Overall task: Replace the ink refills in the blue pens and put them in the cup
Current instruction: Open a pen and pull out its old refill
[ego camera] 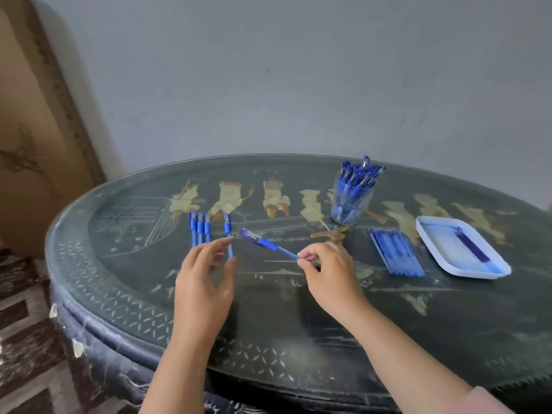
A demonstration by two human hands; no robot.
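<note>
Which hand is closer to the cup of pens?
Right. The right hand sits in front of the cup; the left hand is farther away, to its left.

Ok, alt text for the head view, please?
The right hand pinches one end of a blue pen over a dark oval table, the left hand open beside it. Four pens lie to the left; a clear cup of pens, refills and a white tray sit right.

Dim, soft, wide-angle edge distortion.
</note>
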